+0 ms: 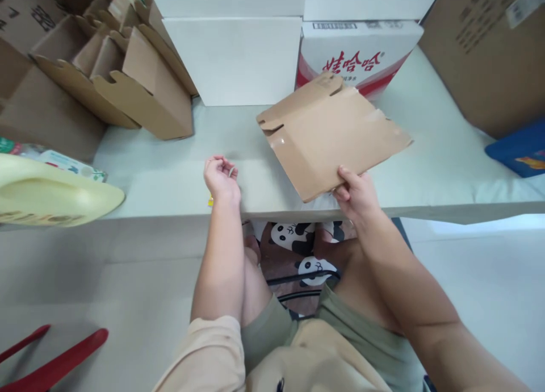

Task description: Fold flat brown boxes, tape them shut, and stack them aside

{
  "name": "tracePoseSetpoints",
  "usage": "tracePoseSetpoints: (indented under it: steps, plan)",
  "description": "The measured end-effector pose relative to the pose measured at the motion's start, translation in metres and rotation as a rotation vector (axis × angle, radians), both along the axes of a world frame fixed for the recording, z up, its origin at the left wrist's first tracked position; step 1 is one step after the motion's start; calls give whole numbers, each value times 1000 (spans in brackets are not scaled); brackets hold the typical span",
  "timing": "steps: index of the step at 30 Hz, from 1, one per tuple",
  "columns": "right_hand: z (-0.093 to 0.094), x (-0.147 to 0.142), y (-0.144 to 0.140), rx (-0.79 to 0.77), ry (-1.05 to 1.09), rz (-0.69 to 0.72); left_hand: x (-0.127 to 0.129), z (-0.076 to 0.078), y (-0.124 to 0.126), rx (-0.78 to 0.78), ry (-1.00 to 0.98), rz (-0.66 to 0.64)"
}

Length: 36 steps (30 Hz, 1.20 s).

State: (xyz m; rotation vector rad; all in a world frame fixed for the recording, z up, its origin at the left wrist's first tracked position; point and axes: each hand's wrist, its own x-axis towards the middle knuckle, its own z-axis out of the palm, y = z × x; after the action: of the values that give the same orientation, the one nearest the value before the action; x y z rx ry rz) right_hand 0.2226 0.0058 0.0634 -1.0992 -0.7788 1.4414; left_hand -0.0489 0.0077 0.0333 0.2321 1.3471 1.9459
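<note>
A: Right hand [356, 194]?
B: Pinching the near corner of a flat cardboard blank [330, 132], thumb on top. The blank sits tilted over the near edge of the table [170, 176], right of centre. Still flat, flaps not folded up.

A: Left hand [220, 179]?
B: Curled loosely on the table near the edge, left of the blank. Something small and pale in the fingers, too small to name. Not touching the blank.

A: Progress?
B: Early on this piece, I'd say. Folded cardboard boxes [123, 74] are stacked far left, so some look done. This one is unfolded, all the folding left.

A: Other stuff?
B: White boxes [234, 57] at the far middle, a red-lettered carton [361, 48] behind the blank, a big brown carton [485, 51] far right, a yellow plastic thing [51, 193] near left.
</note>
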Motion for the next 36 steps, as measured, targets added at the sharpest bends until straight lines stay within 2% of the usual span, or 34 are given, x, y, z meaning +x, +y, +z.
tracePoseSetpoints:
  steps: [2, 5, 9, 11, 14, 18, 19, 22, 24, 27, 32, 34, 36]
  plan:
    - [6, 12, -6, -26, 34, -7, 8, -1, 4, -30, -15, -90]
    - [9, 46, -17, -7, -23, -129, 17, -2, 9, -104, -37, -233]
    - [5, 108, -25, 109, -395, -415, 27, -1, 18, -133, -51, -332]
    - [7, 136, -16, 104, -578, -483, 34, 0, 24, -135, -46, -359]
    - [17, 165, 24, 79, -787, -526, 44, 0, 30, -162, -17, -406]
    - [33, 180, 117, 123, -889, -578, 54, 1, 32, -144, 28, -456]
    - [35, 181, 143, 131, -885, -543, 55, 1, 32, -126, 31, -462]
    - [33, 179, 203, 103, -877, -470, 55, 2, 33, -69, 26, -468]
    - [22, 174, 222, 86, -905, -424, 54, 3, 33, -46, 18, -469]
    - [-4, 165, 210, 79, -1003, -319, 52, 3, 34, -14, 13, -478]
    - [-49, 152, 125, 131, -1287, -75, 53, 6, 30, 12, 20, -514]
    - [-62, 146, 94, 175, -1386, 18, 52, 9, 26, 10, 36, -537]
    - [-70, 142, 75, 214, -1468, 62, 51, 10, 22, 8, 53, -548]
